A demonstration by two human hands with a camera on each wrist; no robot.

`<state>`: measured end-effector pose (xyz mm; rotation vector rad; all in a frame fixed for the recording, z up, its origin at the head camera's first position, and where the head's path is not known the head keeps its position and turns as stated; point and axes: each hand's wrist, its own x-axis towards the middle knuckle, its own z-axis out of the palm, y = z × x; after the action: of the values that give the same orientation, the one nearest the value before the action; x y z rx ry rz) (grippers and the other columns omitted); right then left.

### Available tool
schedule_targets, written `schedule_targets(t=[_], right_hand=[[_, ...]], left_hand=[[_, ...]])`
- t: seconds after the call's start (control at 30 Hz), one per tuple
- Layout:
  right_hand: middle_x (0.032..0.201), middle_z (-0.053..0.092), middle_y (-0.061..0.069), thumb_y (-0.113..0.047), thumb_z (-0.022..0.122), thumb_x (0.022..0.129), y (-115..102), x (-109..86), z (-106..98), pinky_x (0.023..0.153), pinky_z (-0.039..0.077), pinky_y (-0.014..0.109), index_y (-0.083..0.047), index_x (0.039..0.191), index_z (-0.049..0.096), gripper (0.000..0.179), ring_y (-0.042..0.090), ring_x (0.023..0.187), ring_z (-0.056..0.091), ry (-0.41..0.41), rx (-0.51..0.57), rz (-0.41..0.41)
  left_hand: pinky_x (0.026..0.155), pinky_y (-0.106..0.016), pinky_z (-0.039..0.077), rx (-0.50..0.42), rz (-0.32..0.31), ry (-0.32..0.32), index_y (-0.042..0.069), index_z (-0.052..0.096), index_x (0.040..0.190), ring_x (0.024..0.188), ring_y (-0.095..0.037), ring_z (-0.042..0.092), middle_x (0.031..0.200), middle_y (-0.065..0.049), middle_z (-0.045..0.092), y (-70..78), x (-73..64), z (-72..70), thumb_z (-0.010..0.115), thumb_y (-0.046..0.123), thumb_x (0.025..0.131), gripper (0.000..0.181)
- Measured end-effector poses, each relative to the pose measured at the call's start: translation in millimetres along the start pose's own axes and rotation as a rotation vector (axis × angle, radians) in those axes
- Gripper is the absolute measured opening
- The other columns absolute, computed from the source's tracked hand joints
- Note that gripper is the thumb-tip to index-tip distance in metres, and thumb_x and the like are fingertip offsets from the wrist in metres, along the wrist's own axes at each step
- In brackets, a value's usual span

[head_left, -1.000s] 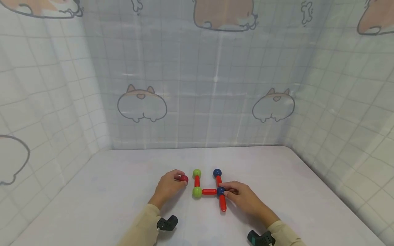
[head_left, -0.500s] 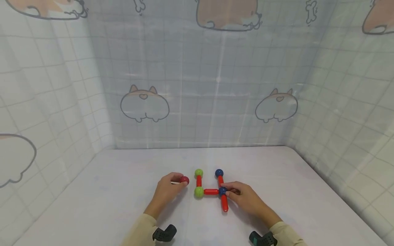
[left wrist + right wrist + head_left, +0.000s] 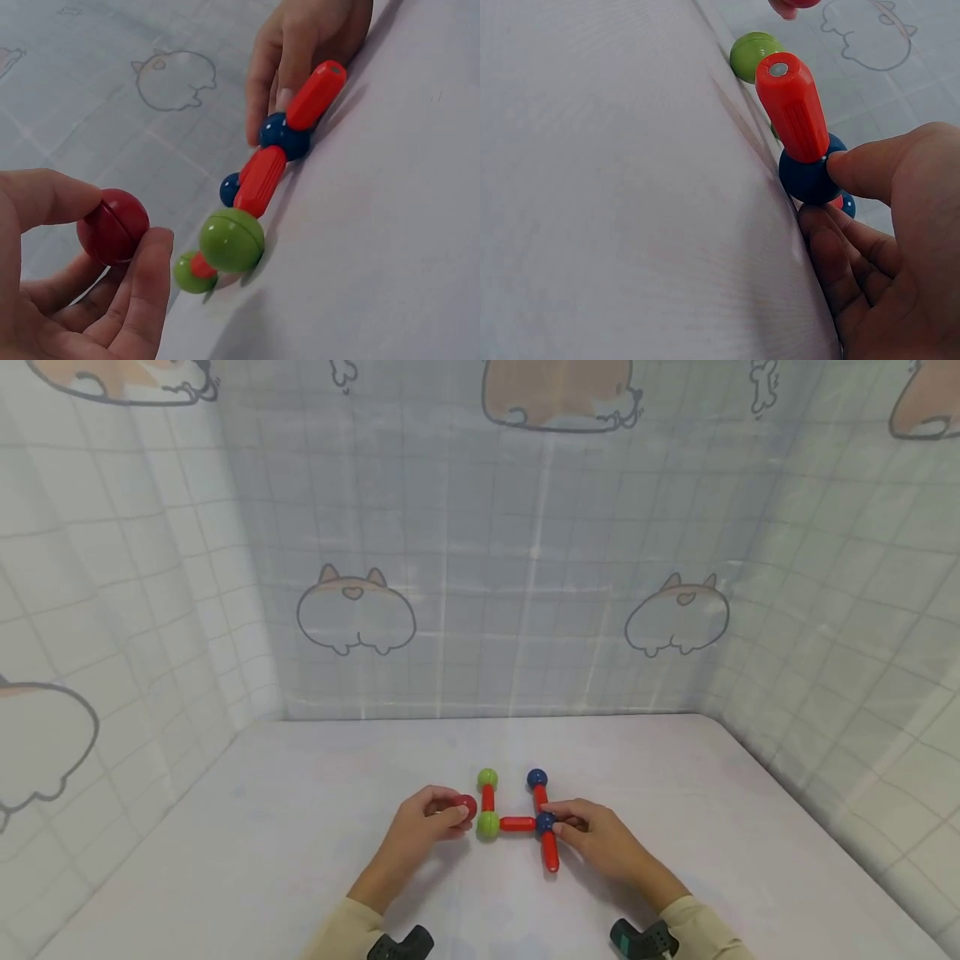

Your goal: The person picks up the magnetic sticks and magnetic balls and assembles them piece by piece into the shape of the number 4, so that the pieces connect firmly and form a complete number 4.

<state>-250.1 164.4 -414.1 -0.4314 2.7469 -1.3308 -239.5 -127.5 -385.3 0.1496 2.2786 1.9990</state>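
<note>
My left hand [image 3: 420,825] pinches a red ball [image 3: 467,807] between thumb and fingers, held in the air just left of the near green ball [image 3: 488,826]. In the left wrist view a gap shows between this red ball [image 3: 112,227] and the green one [image 3: 232,240]. On the table, red magnetic rods link two green and two blue balls. A crossing rod [image 3: 517,824] joins the near green ball to the near blue ball [image 3: 546,823]. My right hand [image 3: 603,837] pinches that blue ball. From it a rod [image 3: 791,109] with a bare metal tip points toward me.
The far green ball [image 3: 487,777] and far blue ball [image 3: 537,778] cap the two rods that run away from me. A white cloth covers the table [image 3: 337,760]. Patterned curtains [image 3: 480,610] rise behind it and at both sides.
My left hand has carried the red ball right and slightly toward me, closer to the near green ball. The right hand keeps its hold on the blue ball; the view has shifted a little.
</note>
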Motion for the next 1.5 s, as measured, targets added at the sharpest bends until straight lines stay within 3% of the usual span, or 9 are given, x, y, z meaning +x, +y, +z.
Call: schedule_targets(t=[0.23,0.47,0.63,0.9,1.17,1.5], right_hand=[[0.121,0.064,-0.001,-0.026,0.067,0.097,3,-0.9,0,0.088,0.054,0.034,-0.022,0.127,0.07,0.03,0.017,0.099,0.059,-0.025,0.021,-0.018],[0.12,0.065,-0.002,-0.025,0.067,0.097,3,-0.7,-3,0.088,0.053,0.034,-0.022,0.127,0.069,0.03,0.017,0.099,0.059,-0.016,0.017,-0.019],[0.121,0.065,-0.002,-0.025,0.067,0.097,4,-2.5,-4,0.089,0.054,0.036,-0.022,0.126,0.07,0.03,0.016,0.1,0.06,0.002,0.014,-0.015],[0.121,0.065,0.0,-0.024,0.068,0.097,5,-4.1,-1,0.09,0.054,0.038,-0.021,0.126,0.07,0.03,0.017,0.101,0.061,0.002,0.025,-0.019],[0.121,0.066,-0.001,-0.023,0.067,0.097,4,-2.9,0,0.091,0.054,0.04,-0.021,0.126,0.07,0.029,0.017,0.102,0.061,0.008,0.018,-0.024],[0.122,0.066,0.002,-0.02,0.067,0.097,4,-2.0,-2,0.09,0.055,0.038,-0.019,0.125,0.071,0.029,0.016,0.1,0.064,0.035,0.013,-0.038]], left_hand=[[0.084,-0.035,0.057,-0.01,-0.027,-0.064,-0.001,0.057,0.122,0.094,-0.022,0.066,0.112,-0.012,0.063,-3.7,-2.0,12.7,0.07,0.02,0.095,0.036],[0.084,-0.035,0.057,-0.055,-0.005,-0.183,0.002,0.057,0.136,0.09,-0.024,0.069,0.114,-0.014,0.063,-1.4,-3.2,23.4,0.065,0.019,0.098,0.042],[0.084,-0.034,0.057,-0.037,-0.012,-0.212,0.004,0.059,0.136,0.091,-0.023,0.07,0.113,-0.012,0.065,-3.1,-2.8,29.7,0.067,0.022,0.097,0.043],[0.082,-0.037,0.057,0.075,-0.069,-0.258,0.017,0.065,0.13,0.098,-0.023,0.062,0.116,-0.006,0.064,-8.0,-9.7,42.3,0.078,0.018,0.087,0.045],[0.077,-0.038,0.058,0.187,-0.073,-0.268,0.017,0.068,0.123,0.093,-0.021,0.062,0.105,-0.002,0.067,-8.2,-18.0,60.6,0.08,0.014,0.084,0.04],[0.076,-0.036,0.057,0.258,0.029,-0.311,0.021,0.075,0.114,0.09,-0.018,0.063,0.099,0.005,0.068,-8.5,-21.6,74.8,0.08,0.016,0.084,0.031]])
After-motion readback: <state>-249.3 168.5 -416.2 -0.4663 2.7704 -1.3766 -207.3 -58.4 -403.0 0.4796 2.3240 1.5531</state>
